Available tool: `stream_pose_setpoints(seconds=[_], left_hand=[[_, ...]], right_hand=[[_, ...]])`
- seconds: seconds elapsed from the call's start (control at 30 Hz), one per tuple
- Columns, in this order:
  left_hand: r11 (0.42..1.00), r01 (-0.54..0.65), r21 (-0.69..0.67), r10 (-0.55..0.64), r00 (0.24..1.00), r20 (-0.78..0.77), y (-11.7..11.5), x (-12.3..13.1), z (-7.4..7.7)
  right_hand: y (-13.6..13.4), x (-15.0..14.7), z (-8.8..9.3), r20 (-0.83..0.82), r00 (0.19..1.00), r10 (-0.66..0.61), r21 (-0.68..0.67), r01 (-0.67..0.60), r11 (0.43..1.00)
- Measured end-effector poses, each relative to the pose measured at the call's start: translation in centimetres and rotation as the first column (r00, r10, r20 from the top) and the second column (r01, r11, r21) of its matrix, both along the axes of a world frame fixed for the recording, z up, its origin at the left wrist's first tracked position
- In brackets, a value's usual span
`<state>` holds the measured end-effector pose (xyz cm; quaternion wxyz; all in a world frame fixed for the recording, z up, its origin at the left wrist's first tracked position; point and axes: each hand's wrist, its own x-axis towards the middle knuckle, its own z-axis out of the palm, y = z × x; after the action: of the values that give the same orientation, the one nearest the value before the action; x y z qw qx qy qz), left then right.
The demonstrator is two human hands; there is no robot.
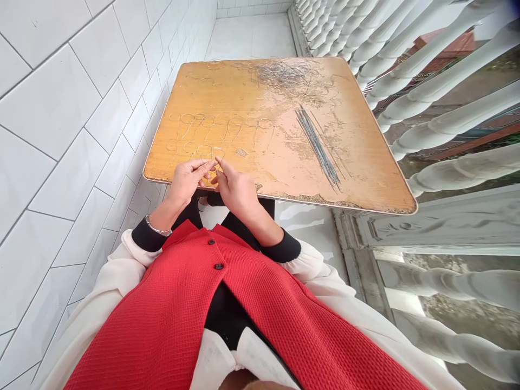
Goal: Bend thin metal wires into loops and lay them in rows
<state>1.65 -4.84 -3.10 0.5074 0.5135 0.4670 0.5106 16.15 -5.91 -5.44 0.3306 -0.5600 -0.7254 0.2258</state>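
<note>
Close together above the table's near edge, my left hand (187,180) and my right hand (238,189) are both closed in a pinch. A thin wire (221,154) shows at the fingertips, bent at an angle; most of it is hidden by the fingers. Just beyond the hands lie wire loops with tails, in two rows: a farther row (221,122) and a nearer row (189,147). A small patch of tiny pieces (241,153) sits right of the nearer row. Farther right lies a bundle of straight grey wires (317,146).
The worn wooden table (365,162) has a chipped front edge. A tangled heap of wire (284,76) rests at its far side. White tiled wall (81,108) runs along the left, and a white balustrade (430,97) stands close on the right.
</note>
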Motion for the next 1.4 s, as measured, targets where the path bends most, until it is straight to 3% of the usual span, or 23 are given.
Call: stream_pose_setpoints(seconds=[0.1,0.2,0.33,0.5,0.6,0.67,0.73,0.87,0.97,1.13,1.4], left_hand=[[1.000,-0.003,-0.025,0.002,0.999,-0.046,-0.1,0.1,0.0],[1.000,-0.009,-0.028,0.007,0.998,-0.064,-0.2,0.2,0.3],[0.999,-0.049,-0.022,0.048,0.997,-0.053,-0.3,0.5,0.4],[0.999,-0.009,-0.040,0.009,1.000,-0.016,-0.3,0.6,0.2],[0.999,-0.003,-0.046,0.003,1.000,0.007,-0.1,0.3,0.2],[0.998,-0.012,-0.068,0.011,1.000,-0.003,0.0,0.1,0.4],[0.996,-0.013,-0.084,0.011,1.000,-0.027,0.0,0.0,0.7],[0.993,0.012,-0.115,-0.024,0.994,-0.104,-0.2,0.0,1.2],[0.991,0.051,-0.123,-0.065,0.992,-0.109,-0.4,-0.1,1.4],[0.976,0.179,-0.122,-0.187,0.981,-0.054,-0.6,-0.7,1.7],[0.979,0.176,-0.106,-0.177,0.984,0.004,-0.9,-0.5,2.1]], right_hand=[[-0.1,-0.9,0.5,0.375,0.924,-0.072,-0.001,0.077,0.997],[-0.3,-1.6,1.3,0.566,0.821,-0.068,-0.034,0.106,0.994],[-0.8,-1.9,2.1,0.640,0.768,-0.010,-0.052,0.057,0.997],[-1.3,-1.3,2.8,0.626,0.780,0.011,-0.056,0.031,0.998],[-1.1,0.3,3.2,0.448,0.893,0.041,-0.020,-0.036,0.999],[-0.9,1.5,3.4,0.199,0.978,0.067,0.047,-0.078,0.996],[-0.6,2.3,3.6,-0.030,0.997,0.066,0.144,-0.061,0.988],[0.2,2.1,3.7,-0.226,0.970,0.086,0.248,-0.028,0.968],[1.2,1.5,3.5,-0.377,0.921,0.097,0.139,-0.048,0.989],[2.5,1.6,2.9,-0.640,0.763,0.090,-0.043,-0.153,0.987],[2.8,1.8,2.5,-0.731,0.682,0.011,-0.167,-0.195,0.967]])
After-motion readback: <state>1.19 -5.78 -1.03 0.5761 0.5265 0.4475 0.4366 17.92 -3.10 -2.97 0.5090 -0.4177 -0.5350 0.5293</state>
